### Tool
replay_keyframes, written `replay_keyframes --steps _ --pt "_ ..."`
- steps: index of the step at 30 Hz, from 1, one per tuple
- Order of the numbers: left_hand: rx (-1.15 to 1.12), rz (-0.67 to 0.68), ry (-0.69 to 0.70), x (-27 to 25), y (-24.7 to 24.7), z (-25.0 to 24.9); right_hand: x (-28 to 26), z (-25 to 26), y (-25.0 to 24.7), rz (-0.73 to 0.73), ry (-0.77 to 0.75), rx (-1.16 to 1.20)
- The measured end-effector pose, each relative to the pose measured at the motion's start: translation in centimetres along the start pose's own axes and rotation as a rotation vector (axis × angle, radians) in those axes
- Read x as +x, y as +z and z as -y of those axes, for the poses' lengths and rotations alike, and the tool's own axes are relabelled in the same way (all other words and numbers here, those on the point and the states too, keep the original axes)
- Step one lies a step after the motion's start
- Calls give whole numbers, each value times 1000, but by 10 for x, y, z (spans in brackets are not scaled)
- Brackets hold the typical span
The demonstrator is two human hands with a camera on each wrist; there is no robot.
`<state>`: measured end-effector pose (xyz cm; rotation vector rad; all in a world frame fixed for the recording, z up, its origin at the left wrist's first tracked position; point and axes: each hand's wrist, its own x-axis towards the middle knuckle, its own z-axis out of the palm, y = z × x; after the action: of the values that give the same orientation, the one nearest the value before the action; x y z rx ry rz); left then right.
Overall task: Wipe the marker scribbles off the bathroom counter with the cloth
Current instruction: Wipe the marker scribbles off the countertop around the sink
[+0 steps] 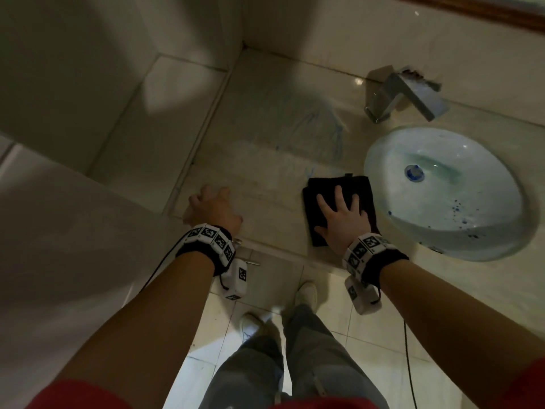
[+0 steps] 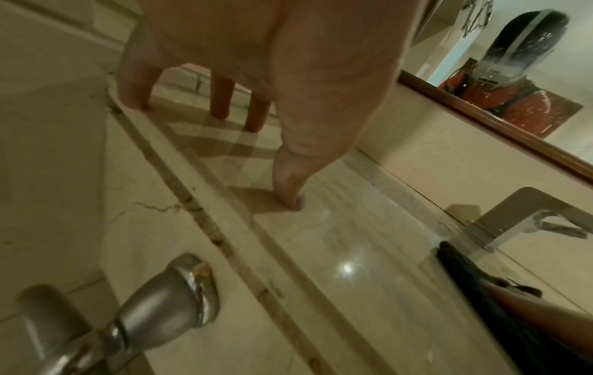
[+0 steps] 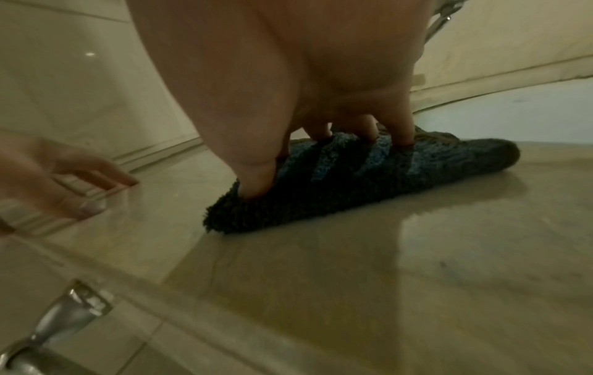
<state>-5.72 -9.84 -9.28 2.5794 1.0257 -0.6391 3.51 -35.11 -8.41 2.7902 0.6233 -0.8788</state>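
Both my hands are down on the counter (image 1: 265, 219): my right hand (image 1: 343, 219) presses spread, straight fingers onto the dark cloth (image 1: 324, 187), at nine o'clock of the basin (image 1: 501, 231). Blue scribbles (image 1: 324, 128) lie at twelve o'clock of the cloth. My left hand (image 1: 212, 209) rests on fingertips, holding nothing.

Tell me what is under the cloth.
The cloth lies flat on the counter, pressed by the right hand. Blue scribbles show beyond it; any marks beneath are covered.
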Motion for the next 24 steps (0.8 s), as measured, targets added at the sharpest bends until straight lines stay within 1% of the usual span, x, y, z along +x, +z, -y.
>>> replay_keyframes --steps 8,10,13,16,19,24 --pt "-66 5 -50 -4 -2 -8 34 3 -26 38 -85 -6" --pt "-74 -1 -54 -6 -3 -10 28 -1 -20 12 -140 -39" --pt "-86 14 -54 -7 -4 -10 6 -12 -3 19 -249 -152" --pt "-83 28 -75 -9 -6 -10 3 -16 -2 42 -282 -180" --pt "-86 18 -82 -10 -4 -12 22 -9 -15 51 -307 -176" --pt "-141 -30 -111 -11 -3 -17 74 13 -53 56 -349 -135"
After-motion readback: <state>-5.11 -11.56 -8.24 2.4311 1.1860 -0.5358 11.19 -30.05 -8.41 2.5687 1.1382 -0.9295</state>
